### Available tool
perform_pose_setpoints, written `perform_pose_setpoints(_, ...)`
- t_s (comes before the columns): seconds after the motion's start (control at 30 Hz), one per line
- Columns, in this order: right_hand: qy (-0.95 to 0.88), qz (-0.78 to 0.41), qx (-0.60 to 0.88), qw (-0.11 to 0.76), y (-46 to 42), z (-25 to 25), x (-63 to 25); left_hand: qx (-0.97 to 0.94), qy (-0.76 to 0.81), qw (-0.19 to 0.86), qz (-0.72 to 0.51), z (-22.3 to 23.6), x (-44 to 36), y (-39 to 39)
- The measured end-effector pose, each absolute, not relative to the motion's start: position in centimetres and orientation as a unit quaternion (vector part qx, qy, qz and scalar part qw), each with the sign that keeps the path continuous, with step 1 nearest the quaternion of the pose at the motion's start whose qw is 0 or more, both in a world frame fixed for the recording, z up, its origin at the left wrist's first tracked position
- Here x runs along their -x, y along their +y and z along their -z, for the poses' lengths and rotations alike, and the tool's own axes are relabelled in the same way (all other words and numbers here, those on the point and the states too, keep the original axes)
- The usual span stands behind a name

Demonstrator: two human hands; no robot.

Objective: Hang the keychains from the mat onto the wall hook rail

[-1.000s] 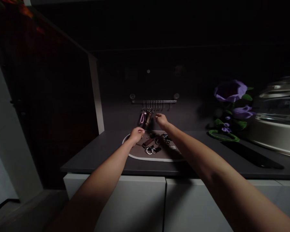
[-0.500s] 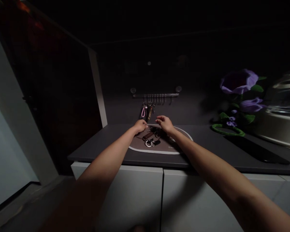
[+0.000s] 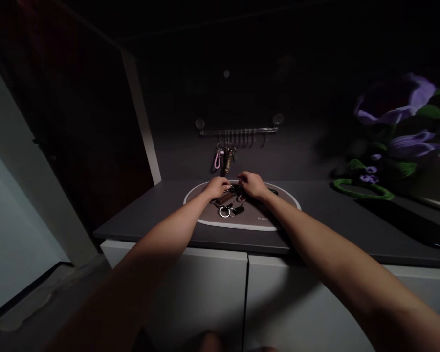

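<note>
Person's two bare hands over a mat on a dark worktop; clock directions take the mat's centre as the dial, with 12 at the wall. Nearest are white cabinet doors (image 3: 205,288), below the worktop (image 3: 143,217). The pale-edged oval mat (image 3: 238,225) bears faint lettering at 5 o'clock (too small to read). On it, a metal split ring (image 3: 225,212) lies between 7 and 8 o'clock, with a dark fob (image 3: 239,210) just beside it toward 6. A brown case (image 3: 225,199) lies near 10 o'clock. The left hand (image 3: 217,187) is at 11 o'clock, its fingers close together; the right hand (image 3: 254,184) is near 1 o'clock, its fingers curled with a narrow gap. Whether either grips anything cannot be told. Beyond the mat, a black slab (image 3: 399,220) lies between 3 and 4 o'clock, a green ring (image 3: 363,193) near 3, and a purple flower (image 3: 396,105) rises toward 2. Farthest, at 12 o'clock, a clear rail (image 3: 238,131) on the wall carries hooks, with a pink loop (image 3: 217,160) and a brown tag (image 3: 228,160) hanging side by side.
</note>
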State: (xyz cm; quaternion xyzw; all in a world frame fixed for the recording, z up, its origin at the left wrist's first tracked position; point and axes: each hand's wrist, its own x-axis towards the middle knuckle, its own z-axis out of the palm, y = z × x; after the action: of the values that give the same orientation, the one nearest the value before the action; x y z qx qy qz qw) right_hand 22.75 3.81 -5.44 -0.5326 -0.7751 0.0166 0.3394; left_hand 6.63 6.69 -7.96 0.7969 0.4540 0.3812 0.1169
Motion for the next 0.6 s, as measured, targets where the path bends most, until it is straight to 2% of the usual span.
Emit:
perform_pose_setpoints(0.2,-0.776,-0.009,0.538,0.328,3.8,5.5,-22.4,-0.799,0.454,0.103,-0.380,7.9,-6.6,6.7)
perform_pose_setpoints(0.37,-0.777,-0.001,0.542,0.321,3.7,5.4,-22.2,-0.776,0.458,0.130,-0.414,7.1,-6.5,5.8)
perform_pose_setpoints(0.5,-0.780,0.001,0.539,0.317,3.5,5.3,-22.0,-0.752,0.450,0.175,-0.450,6.6,-6.3,5.3)
perform_pose_setpoints(0.6,-0.785,0.002,0.533,0.315,3.4,5.3,-22.0,-0.714,0.437,0.250,-0.487,6.5,-6.4,5.3)
